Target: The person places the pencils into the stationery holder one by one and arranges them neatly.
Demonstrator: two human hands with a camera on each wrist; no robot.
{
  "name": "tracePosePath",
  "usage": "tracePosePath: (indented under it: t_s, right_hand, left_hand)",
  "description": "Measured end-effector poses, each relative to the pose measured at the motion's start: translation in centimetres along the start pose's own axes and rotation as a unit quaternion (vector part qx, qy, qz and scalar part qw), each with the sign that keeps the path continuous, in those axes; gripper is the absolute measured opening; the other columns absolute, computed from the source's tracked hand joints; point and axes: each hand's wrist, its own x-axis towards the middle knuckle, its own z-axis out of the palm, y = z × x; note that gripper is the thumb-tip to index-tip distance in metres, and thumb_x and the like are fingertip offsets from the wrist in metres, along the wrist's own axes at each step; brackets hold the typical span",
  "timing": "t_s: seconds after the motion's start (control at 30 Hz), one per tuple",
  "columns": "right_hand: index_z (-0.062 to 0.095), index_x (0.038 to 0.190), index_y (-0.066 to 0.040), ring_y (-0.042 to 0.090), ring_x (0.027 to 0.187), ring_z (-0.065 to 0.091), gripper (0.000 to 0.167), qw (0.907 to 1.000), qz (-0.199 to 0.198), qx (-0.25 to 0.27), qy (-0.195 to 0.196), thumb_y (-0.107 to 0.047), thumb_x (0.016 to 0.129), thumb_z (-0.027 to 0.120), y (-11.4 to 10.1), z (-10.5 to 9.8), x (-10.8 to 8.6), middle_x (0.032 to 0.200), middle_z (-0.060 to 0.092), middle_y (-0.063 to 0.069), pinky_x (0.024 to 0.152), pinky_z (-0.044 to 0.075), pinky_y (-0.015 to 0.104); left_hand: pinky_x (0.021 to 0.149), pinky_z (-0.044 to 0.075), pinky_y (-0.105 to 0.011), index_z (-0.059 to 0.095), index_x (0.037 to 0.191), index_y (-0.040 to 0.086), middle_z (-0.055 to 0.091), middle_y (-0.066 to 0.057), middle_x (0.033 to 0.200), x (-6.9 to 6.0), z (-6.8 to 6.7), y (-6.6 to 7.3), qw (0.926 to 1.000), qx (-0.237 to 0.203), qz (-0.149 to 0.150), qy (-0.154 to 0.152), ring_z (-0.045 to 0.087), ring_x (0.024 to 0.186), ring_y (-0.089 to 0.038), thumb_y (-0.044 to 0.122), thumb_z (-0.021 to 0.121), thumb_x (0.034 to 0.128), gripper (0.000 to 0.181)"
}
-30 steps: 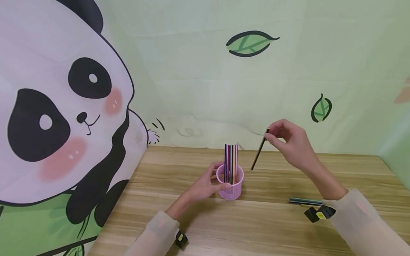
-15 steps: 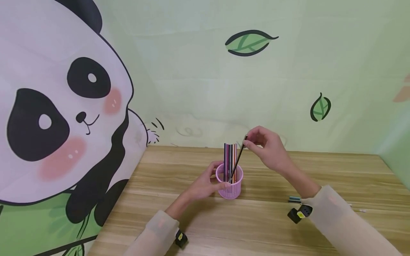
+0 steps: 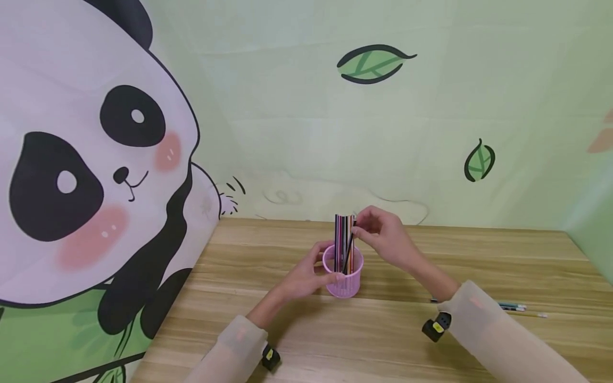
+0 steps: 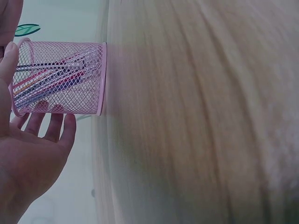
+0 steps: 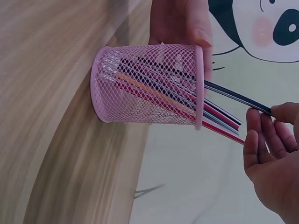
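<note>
A pink mesh pencil cup (image 3: 346,289) stands upright on the wooden table. My left hand (image 3: 300,277) holds it from the left, the thumb at the rim and the fingers round its far side, as the left wrist view also shows. Several coloured pencils (image 3: 340,234) lean together inside the cup. My right hand (image 3: 387,237) pinches a black pencil (image 5: 238,97) near its upper end, between thumb and fingers. The lower part of that pencil is inside the cup, tilted beside the others.
On the table (image 3: 373,340) at the right, a few more pencils (image 3: 527,314) lie partly hidden by my right sleeve (image 3: 503,330). A green wall covering (image 3: 297,133) with a panda and leaves rises behind the table.
My right hand has moved left and down, bringing the black pencil from beside the cup into it. More of the pencils lying at the right now shows. The left hand has stayed on the cup.
</note>
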Motion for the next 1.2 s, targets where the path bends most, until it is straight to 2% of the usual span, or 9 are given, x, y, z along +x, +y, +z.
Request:
tracePosePath:
  t_s: [0.2, 0.33, 0.47, 0.67, 0.8, 1.0, 1.2]
  right_hand:
    - [0.065, 0.108, -0.001, 0.029, 0.09, 0.071, 0.011, 0.9999, 0.012, 0.003, -0.007, -0.006, 0.101, 0.072, 0.4, 0.5, 0.3, 0.1, 0.072, 0.013, 0.078, 0.06, 0.026]
    - [0.065, 0.108, 0.0, 0.028, 0.09, 0.071, 0.012, 0.9999, 0.017, 0.001, -0.001, -0.005, 0.1, 0.072, 0.6, 0.8, 0.5, 0.101, 0.072, 0.014, 0.08, 0.061, 0.026]
    - [0.065, 0.108, 0.0, 0.025, 0.088, 0.07, 0.013, 0.9997, 0.025, -0.004, 0.001, -0.003, 0.099, 0.073, 0.8, 1.2, 0.4, 0.1, 0.071, 0.013, 0.079, 0.061, 0.026]
    - [0.066, 0.108, 0.001, 0.023, 0.086, 0.068, 0.014, 0.9991, 0.028, -0.02, -0.026, -0.004, 0.098, 0.075, 1.4, 1.6, -0.3, 0.098, 0.071, 0.013, 0.075, 0.06, 0.025]
    - [0.067, 0.108, 0.002, 0.023, 0.089, 0.068, 0.013, 0.9986, 0.02, -0.032, -0.037, -0.003, 0.098, 0.074, 1.7, 1.5, -0.6, 0.099, 0.072, 0.013, 0.077, 0.06, 0.027]
    - [0.071, 0.108, 0.002, 0.022, 0.091, 0.069, 0.012, 0.9955, 0.017, -0.076, -0.053, -0.005, 0.099, 0.074, 2.1, 0.2, -1.3, 0.099, 0.073, 0.009, 0.082, 0.062, 0.035]
    - [0.073, 0.106, -0.005, 0.018, 0.09, 0.067, 0.008, 0.9893, 0.031, -0.122, -0.074, -0.01, 0.1, 0.074, 3.4, -2.6, -2.5, 0.096, 0.072, 0.002, 0.082, 0.06, 0.032]
  left_hand:
    - [0.115, 0.047, -0.049, 0.036, 0.161, 0.026, 0.048, -0.006, 0.157, 0.0, 0.0, -0.2, 1.0, 0.007, 0.0, 0.0, 0.052, 0.139, -0.031, 0.033, 0.082, 0.0955, 0.08]
    - [0.115, 0.047, -0.049, 0.037, 0.161, 0.022, 0.048, -0.01, 0.156, 0.0, 0.0, -0.3, 0.9999, -0.008, 0.014, -0.002, 0.053, 0.139, -0.033, 0.029, 0.081, 0.0964, 0.078]
    - [0.113, 0.049, -0.046, 0.037, 0.16, 0.022, 0.049, -0.01, 0.156, 0.0, 0.0, -0.3, 0.9998, -0.014, 0.013, -0.003, 0.054, 0.138, -0.032, 0.027, 0.081, 0.0963, 0.078]
    - [0.113, 0.049, -0.046, 0.037, 0.16, 0.026, 0.048, -0.008, 0.157, 0.1, 0.1, -0.4, 1.0, -0.006, 0.006, -0.001, 0.053, 0.138, -0.031, 0.033, 0.082, 0.0957, 0.079]
    - [0.113, 0.049, -0.046, 0.036, 0.16, 0.026, 0.049, -0.007, 0.156, 0.1, 0.2, -0.4, 0.9999, -0.008, 0.007, 0.0, 0.054, 0.137, -0.031, 0.032, 0.081, 0.096, 0.079]
    - [0.111, 0.05, -0.047, 0.036, 0.161, 0.025, 0.048, -0.009, 0.157, 0.0, 0.2, -0.3, 1.0, -0.006, 0.003, 0.001, 0.056, 0.136, -0.032, 0.031, 0.083, 0.0947, 0.081]
    - [0.11, 0.051, -0.046, 0.036, 0.161, 0.024, 0.051, -0.007, 0.154, 0.1, 0.2, -0.3, 1.0, -0.003, 0.0, 0.003, 0.058, 0.133, -0.031, 0.03, 0.083, 0.0943, 0.082]
